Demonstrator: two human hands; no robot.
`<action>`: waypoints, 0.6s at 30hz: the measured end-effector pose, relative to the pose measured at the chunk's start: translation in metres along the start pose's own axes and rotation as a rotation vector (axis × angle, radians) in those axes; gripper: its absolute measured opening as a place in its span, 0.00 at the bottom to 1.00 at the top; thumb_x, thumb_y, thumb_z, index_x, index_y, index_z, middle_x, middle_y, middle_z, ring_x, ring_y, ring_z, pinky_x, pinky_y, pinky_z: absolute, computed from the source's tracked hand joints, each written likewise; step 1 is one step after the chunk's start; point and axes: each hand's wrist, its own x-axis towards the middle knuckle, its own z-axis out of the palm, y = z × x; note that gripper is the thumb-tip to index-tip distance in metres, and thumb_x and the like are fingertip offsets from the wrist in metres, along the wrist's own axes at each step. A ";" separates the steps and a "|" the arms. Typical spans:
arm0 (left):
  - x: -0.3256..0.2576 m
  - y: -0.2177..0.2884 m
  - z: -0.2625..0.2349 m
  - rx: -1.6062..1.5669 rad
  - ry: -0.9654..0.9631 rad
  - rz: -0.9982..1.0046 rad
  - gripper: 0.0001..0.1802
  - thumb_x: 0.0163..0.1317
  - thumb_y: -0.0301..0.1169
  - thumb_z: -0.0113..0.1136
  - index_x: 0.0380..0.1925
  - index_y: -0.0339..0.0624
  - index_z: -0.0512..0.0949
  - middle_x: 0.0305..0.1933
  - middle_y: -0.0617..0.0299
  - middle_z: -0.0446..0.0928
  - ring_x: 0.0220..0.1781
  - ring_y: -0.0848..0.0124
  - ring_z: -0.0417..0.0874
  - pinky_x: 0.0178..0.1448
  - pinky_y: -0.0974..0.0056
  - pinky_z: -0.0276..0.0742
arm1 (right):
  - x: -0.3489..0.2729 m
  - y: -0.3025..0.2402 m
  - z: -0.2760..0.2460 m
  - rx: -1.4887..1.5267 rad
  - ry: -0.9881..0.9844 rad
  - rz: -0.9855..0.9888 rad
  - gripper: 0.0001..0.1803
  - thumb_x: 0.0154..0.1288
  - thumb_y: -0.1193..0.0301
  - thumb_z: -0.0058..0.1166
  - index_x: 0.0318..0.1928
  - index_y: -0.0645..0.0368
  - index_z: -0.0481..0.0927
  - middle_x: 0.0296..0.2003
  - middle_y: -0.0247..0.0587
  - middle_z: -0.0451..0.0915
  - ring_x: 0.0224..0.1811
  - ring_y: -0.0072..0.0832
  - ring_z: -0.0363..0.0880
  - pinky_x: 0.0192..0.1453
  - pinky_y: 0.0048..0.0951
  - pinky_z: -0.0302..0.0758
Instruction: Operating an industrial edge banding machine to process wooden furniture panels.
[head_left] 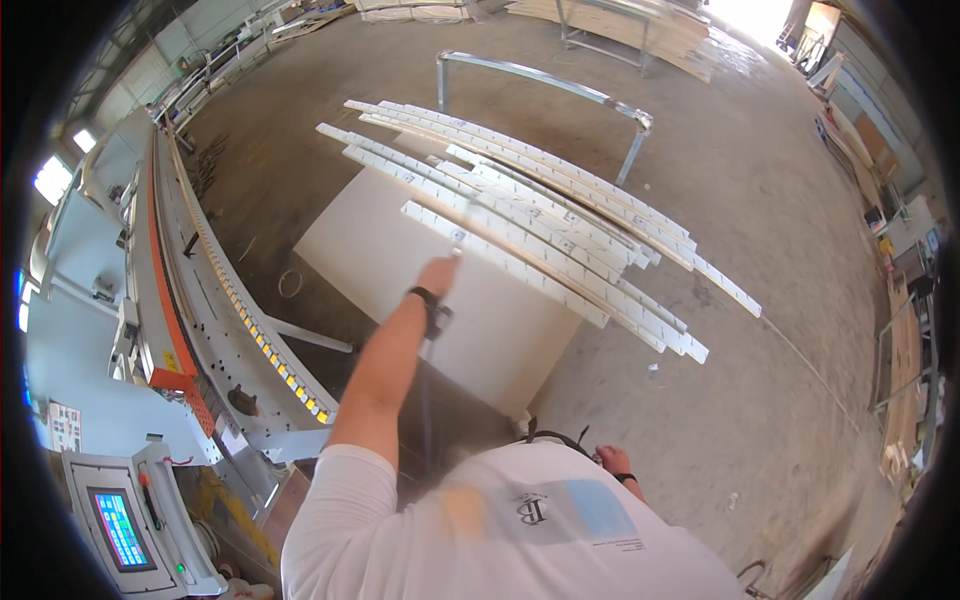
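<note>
With the left hand point(438, 274) seemingly part-curled, its hold too blurred to judge, and the right hand point(613, 461) near the waist, equally unclear, the nearest white strip point(505, 263) over the pale board point(480, 330) could be knocked askew by a bump.

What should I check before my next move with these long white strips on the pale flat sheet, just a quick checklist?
1. Left bare hand at the nearest long white strip: ok, though whether it grips is cannot tell; blurred.
2. Right bare hand away from the strips: ok, low beside the body.
3. Right hand empty: cannot tell, its fingers are too small to read.
4. Strip ends lined up: not ok, they are staggered.
5. Strips within the pale flat rectangular sheet: not ok, several reach past its edge.
6. Grey control console's screen lit: ok.
</note>
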 end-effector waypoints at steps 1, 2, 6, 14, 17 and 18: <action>0.003 -0.039 -0.030 0.051 0.099 -0.047 0.36 0.82 0.56 0.38 0.43 0.33 0.85 0.46 0.32 0.85 0.53 0.32 0.84 0.59 0.35 0.77 | -0.003 0.006 -0.003 0.025 0.007 -0.012 0.16 0.71 0.57 0.58 0.42 0.52 0.92 0.42 0.46 0.91 0.45 0.41 0.89 0.49 0.44 0.83; 0.005 -0.051 -0.052 -0.007 0.129 -0.182 0.37 0.81 0.58 0.40 0.43 0.33 0.85 0.45 0.31 0.85 0.53 0.33 0.84 0.59 0.35 0.77 | -0.010 0.024 -0.006 0.023 0.007 -0.010 0.16 0.71 0.57 0.58 0.42 0.52 0.92 0.42 0.46 0.91 0.45 0.41 0.89 0.49 0.44 0.83; 0.001 -0.049 -0.097 -0.205 0.291 -0.433 0.40 0.79 0.61 0.43 0.41 0.30 0.85 0.40 0.34 0.87 0.47 0.38 0.88 0.55 0.37 0.80 | -0.033 0.098 -0.012 -0.304 -0.083 -0.065 0.14 0.70 0.60 0.60 0.51 0.48 0.89 0.46 0.46 0.90 0.50 0.47 0.87 0.56 0.49 0.83; -0.027 0.084 0.009 -0.250 -0.133 -0.096 0.23 0.81 0.39 0.42 0.53 0.36 0.83 0.33 0.52 0.86 0.31 0.53 0.88 0.38 0.52 0.85 | 0.019 0.089 -0.024 -0.170 -0.152 -0.090 0.14 0.70 0.60 0.60 0.46 0.55 0.88 0.39 0.45 0.90 0.41 0.41 0.89 0.45 0.43 0.84; -0.040 0.111 0.089 -0.105 0.040 0.597 0.25 0.81 0.51 0.49 0.48 0.41 0.85 0.34 0.55 0.84 0.26 0.59 0.83 0.30 0.58 0.80 | 0.063 0.021 -0.033 0.326 -0.121 0.278 0.19 0.72 0.56 0.60 0.44 0.60 0.89 0.39 0.42 0.91 0.39 0.31 0.90 0.41 0.38 0.85; -0.046 0.122 0.116 -0.119 0.007 0.657 0.25 0.81 0.51 0.49 0.51 0.42 0.85 0.41 0.52 0.85 0.34 0.54 0.85 0.38 0.54 0.82 | 0.074 0.003 -0.037 0.340 -0.104 0.224 0.19 0.73 0.56 0.60 0.44 0.60 0.89 0.39 0.41 0.91 0.37 0.30 0.90 0.40 0.35 0.84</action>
